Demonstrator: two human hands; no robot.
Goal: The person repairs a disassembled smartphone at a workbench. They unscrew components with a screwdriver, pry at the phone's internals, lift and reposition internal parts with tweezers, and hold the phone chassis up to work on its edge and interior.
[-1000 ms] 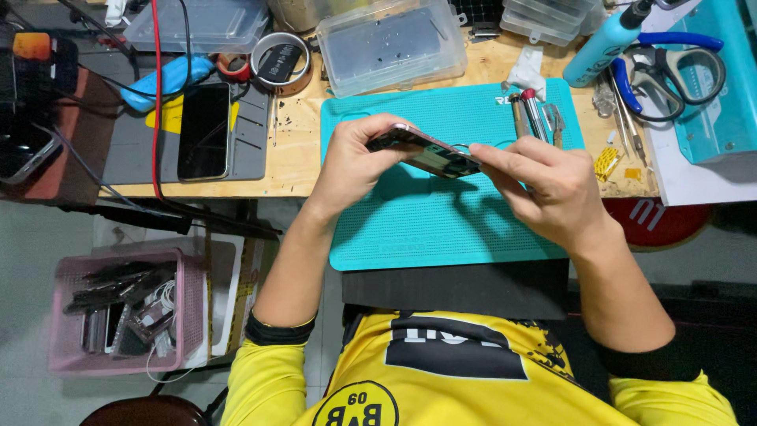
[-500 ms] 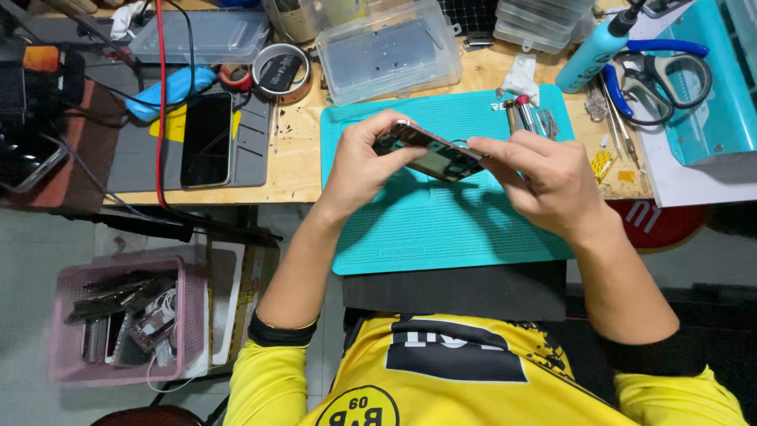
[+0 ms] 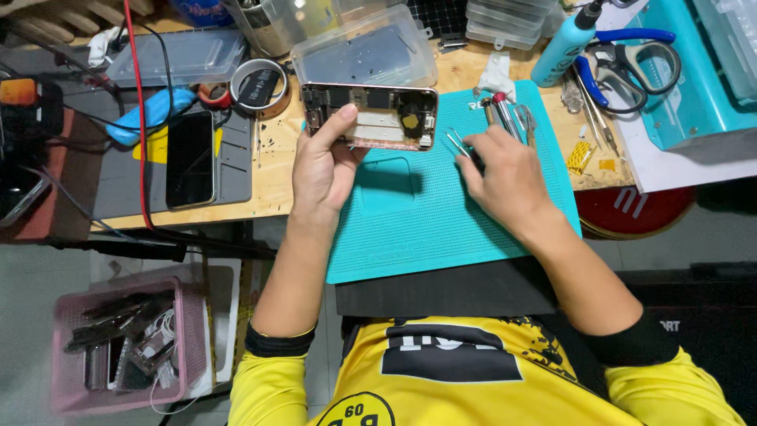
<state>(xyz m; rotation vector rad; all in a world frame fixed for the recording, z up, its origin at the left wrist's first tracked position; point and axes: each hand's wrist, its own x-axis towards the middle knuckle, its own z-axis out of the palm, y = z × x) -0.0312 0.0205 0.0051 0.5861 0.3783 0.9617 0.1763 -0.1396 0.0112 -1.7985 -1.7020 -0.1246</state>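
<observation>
At nine o'clock a black slab-shaped phone (image 3: 190, 158) lies face up on a grey rubber mat (image 3: 234, 162) on the wooden tabletop (image 3: 274, 154); just past it, toward eleven o'clock, sits a roll of dark tape (image 3: 258, 85). The left hand (image 3: 323, 167) rises from six o'clock, fingers (image 3: 332, 127) clamped on an opened metal phone housing (image 3: 371, 117) — its bare inner side faces up, held above the upper edge of a teal dotted work mat (image 3: 441, 207). At one o'clock the right hand (image 3: 505, 175) rests on that mat, fingers curled together around thin silver tweezers (image 3: 457, 143). Further right — near two o'clock — lie blue-handled scissors (image 3: 631, 55) beside a teal spray bottle (image 3: 566, 46).
</observation>
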